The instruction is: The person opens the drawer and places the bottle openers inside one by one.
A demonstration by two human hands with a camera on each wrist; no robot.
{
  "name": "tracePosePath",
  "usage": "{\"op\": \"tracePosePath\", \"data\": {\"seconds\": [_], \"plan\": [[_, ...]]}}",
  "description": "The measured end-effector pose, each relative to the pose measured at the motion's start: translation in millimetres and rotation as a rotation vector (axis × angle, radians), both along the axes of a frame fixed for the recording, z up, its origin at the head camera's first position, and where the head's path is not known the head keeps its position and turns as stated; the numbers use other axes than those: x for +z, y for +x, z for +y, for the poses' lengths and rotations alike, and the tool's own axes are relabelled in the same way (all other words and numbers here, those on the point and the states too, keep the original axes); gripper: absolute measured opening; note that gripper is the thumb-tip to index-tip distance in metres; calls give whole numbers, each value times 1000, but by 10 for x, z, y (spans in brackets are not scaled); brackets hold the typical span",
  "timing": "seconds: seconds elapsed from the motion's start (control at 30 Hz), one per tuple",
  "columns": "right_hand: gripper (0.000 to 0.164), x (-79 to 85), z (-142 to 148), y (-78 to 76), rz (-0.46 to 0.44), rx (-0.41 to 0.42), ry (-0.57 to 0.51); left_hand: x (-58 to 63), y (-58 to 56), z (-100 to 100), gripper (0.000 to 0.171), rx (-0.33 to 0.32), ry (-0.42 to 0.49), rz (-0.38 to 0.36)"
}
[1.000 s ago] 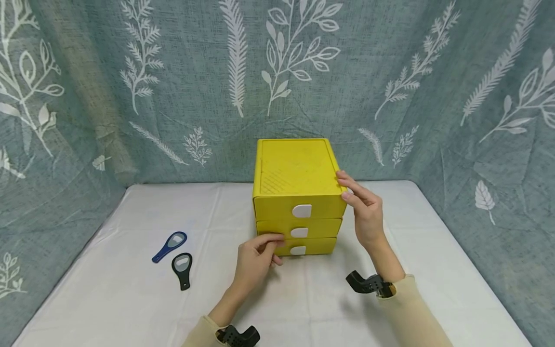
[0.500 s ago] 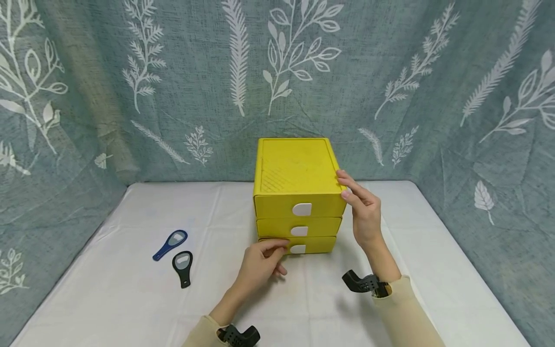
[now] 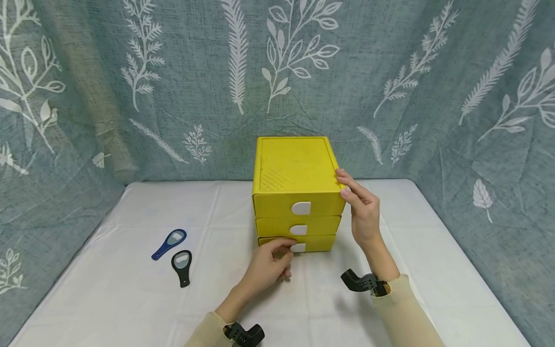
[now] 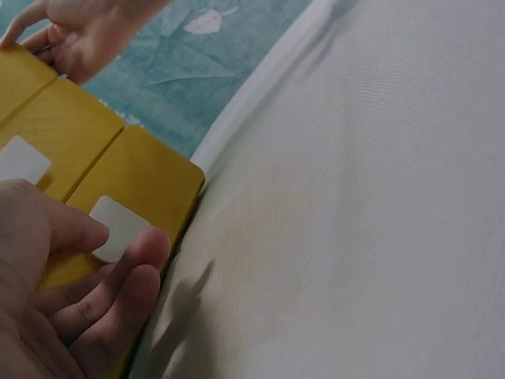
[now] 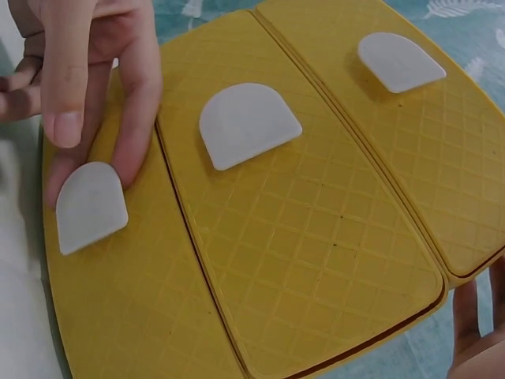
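A yellow three-drawer box [image 3: 299, 164] stands on the white-covered table, all its drawers closed. My left hand [image 3: 268, 266] is at the bottom drawer [image 3: 320, 243], fingertips right at its white tab handle [image 3: 298, 247]. In the right wrist view two fingers lie along the edges of that bottom handle [image 5: 91, 212], while the thumb [image 5: 65, 95] is raised off the drawer front. My right hand [image 3: 366, 217] rests on the box's upper right edge, thumb near the front corner and fingers extended along the side.
On the table to the left lie a blue magnifying glass [image 3: 164, 250] and a black one [image 3: 184, 277]. White handles mark the top drawer [image 3: 327, 205] and the middle drawer [image 3: 321, 225]. A patterned green curtain [image 3: 195, 86] hangs behind and at both sides.
My left hand has slid to the right along the bottom drawer, up to its handle. The right hand stays at the box's edge, and the drawers remain closed.
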State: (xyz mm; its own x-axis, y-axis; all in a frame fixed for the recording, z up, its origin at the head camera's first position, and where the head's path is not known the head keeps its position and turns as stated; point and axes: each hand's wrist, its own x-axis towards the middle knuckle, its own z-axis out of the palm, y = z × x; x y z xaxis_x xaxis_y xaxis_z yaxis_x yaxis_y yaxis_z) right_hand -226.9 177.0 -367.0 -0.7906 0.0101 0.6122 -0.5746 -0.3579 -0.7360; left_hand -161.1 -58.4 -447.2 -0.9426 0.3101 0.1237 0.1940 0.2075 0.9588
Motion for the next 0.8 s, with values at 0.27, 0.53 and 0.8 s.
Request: {"op": "tracePosePath", "data": {"seconds": [0.27, 0.53, 0.8], "plan": [[28, -1, 29, 3, -15, -9, -2, -51, -64, 102, 22, 98, -54, 136], [28, -2, 24, -11, -5, -6, -21, -58, -89, 138, 17, 141, -32, 140], [28, 8, -13, -39, 1, -3, -27, -91, -128, 124, 14, 151, -7, 130]]}}
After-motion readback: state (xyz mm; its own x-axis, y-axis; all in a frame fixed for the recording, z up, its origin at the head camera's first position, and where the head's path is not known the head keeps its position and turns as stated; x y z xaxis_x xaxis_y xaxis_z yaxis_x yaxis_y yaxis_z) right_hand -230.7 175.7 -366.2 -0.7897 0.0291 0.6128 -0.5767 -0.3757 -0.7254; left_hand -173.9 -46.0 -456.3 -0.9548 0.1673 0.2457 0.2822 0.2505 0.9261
